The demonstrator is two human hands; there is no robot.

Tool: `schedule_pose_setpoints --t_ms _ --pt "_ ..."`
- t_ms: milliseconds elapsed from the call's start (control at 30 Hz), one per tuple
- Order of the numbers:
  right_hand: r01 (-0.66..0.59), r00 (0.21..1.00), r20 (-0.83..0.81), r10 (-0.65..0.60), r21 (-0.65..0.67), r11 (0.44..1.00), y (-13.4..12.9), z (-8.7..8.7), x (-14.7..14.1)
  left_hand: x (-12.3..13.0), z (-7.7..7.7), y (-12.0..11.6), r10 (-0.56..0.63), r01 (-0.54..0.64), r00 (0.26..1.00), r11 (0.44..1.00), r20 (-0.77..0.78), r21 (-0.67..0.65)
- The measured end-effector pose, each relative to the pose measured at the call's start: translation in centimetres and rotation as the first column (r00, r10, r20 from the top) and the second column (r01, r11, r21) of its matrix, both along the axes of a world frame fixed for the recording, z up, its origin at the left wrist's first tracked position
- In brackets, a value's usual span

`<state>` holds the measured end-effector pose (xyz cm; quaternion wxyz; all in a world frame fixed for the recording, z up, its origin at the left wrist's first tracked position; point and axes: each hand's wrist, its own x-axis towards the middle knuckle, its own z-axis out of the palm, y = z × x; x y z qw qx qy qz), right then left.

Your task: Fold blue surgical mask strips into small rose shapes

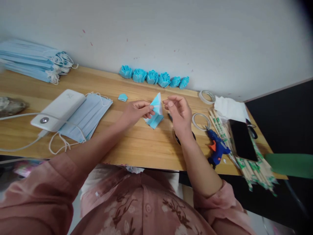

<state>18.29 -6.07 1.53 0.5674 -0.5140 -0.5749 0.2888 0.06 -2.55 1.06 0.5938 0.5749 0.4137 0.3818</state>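
Observation:
My left hand pinches a folded piece of light blue mask fabric with a white edge, between thumb and fingers. Just to its right is my right hand, its fingers curled and thumb drawn in; whatever is between them, if anything, is too small to make out. More blue fabric shows right below the held piece; I cannot tell whether the two are joined. A small rounded blue cutout lies beyond my left hand. Under my right wrist, a dark round object is mostly covered.
Several blue fabric flowers line the wall. Left are stacked masks, a white power bank with cable, and loose masks. Right are tape rolls, a blue glue gun, wrapped chopsticks, a phone and white tissue.

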Motion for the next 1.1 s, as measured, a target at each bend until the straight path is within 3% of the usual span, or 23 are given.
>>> schedule_pose_setpoints --t_ms 267,733,1100 --pt "-0.084 0.981 0.173 0.091 -0.048 0.995 0.13 -0.53 -0.28 -0.09 -0.39 0.11 0.047 -0.038 0.987 0.997 0.153 -0.061" --pt "-0.012 0.987 0.162 0.018 -0.04 0.999 0.2 -0.47 -0.36 -0.05 0.38 -0.21 -0.004 0.004 0.999 1.0 -0.049 0.003" --pt "0.007 0.986 0.167 0.001 -0.047 0.999 0.09 -0.17 -0.55 -0.07 0.12 -0.03 -0.009 0.011 0.997 1.0 -0.078 0.017"
